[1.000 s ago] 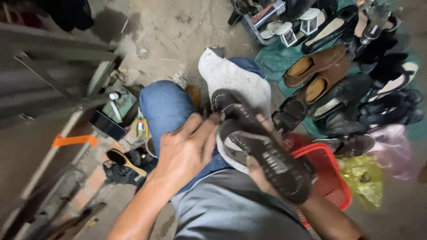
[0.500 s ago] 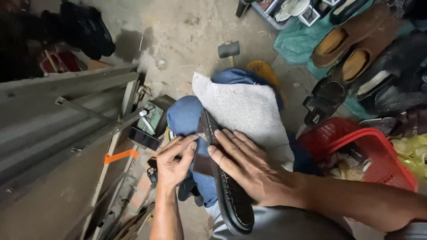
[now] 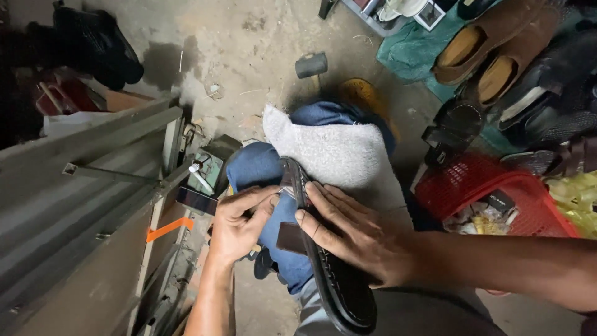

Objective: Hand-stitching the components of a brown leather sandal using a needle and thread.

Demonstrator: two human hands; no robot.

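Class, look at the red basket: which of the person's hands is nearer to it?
Right. The right hand lies on the shoe, just beside the red basket; the left hand is beyond the shoe, farther away.

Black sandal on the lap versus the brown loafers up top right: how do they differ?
The black sandal lies on edge across the person's lap, pressed by the right hand with the left hand at its strap; the brown loafers sit untouched on a green cloth. The sandal is black with a textured sole showing; the loafers are brown with tan insoles showing. The sandal is single; the loafers are a pair. Both are footwear.
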